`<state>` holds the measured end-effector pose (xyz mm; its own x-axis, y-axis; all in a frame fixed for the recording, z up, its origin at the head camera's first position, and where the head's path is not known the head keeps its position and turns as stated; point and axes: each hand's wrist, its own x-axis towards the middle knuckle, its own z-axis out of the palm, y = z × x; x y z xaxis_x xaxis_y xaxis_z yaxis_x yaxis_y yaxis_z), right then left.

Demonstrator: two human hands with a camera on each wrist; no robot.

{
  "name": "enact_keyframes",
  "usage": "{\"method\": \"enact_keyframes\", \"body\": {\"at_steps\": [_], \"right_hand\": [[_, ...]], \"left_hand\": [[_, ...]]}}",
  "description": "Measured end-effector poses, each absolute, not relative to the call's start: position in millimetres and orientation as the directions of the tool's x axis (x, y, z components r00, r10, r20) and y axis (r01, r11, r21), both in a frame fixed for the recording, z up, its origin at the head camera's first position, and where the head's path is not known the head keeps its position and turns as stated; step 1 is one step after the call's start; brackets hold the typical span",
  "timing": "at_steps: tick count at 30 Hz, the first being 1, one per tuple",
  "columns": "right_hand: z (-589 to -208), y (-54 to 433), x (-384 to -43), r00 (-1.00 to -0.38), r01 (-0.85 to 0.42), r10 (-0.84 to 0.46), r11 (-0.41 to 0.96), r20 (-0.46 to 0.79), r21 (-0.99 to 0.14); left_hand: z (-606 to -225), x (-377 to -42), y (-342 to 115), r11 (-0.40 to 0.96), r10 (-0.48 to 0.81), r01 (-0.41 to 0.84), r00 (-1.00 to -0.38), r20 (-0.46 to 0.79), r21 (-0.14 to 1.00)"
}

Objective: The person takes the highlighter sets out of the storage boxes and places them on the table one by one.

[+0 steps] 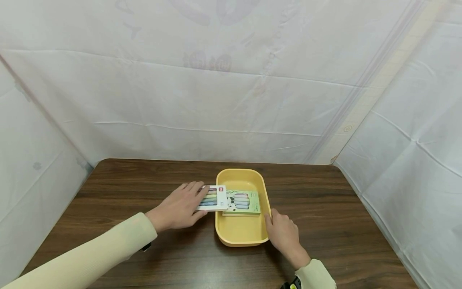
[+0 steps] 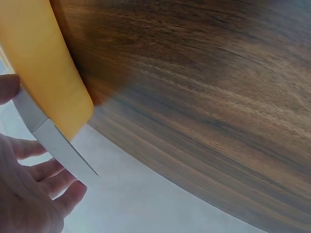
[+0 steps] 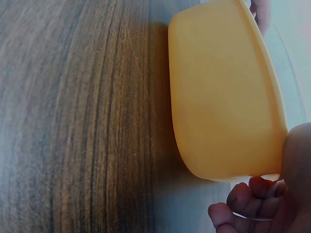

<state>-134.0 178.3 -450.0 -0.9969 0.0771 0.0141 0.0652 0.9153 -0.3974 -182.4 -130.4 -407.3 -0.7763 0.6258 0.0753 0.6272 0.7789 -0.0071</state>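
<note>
My left hand [image 1: 182,206] holds a flat white box [image 1: 217,199] with a window showing several coloured pens. The box's right end overlaps the left rim of a yellow plastic bin [image 1: 242,233]. In the left wrist view, the thumb and fingers lie along opposite parts of the white box [image 2: 60,148]. Inside the bin is a green box [image 1: 254,202] with a panda picture and pens printed on it; its left end is partly covered by the white box. My right hand [image 1: 283,233] grips the bin's right rim near the front corner, thumb at the rim and fingers outside.
Under the bin is a dark brown wooden table [image 1: 144,180] with rounded back corners. White sheeting [image 1: 202,104] hangs behind it and along both sides. A watch [image 1: 293,283] is on the right wrist, at the cuff of a pale sleeve.
</note>
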Motion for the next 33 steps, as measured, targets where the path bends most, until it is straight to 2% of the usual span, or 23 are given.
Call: {"method": "enact_keyframes", "body": {"at_steps": [20,27,33], "right_hand": [[-449,180,-133,-0.997,0.063,0.075,0.914,0.016,-0.402],[-449,180,-133,-0.997,0.067,0.079,0.911,0.014,-0.407],[-448,180,-133,-0.996,0.064,0.080,0.913,0.023,-0.402]], "left_hand": [[-410,-182,-140,0.794,0.603,0.605,-0.796,0.049,0.068],[-412,-181,-141,0.813,0.573,0.567,-0.819,-0.009,0.132],[-415,-180,-145,0.816,0.569,0.561,-0.822,-0.022,0.136]]}}
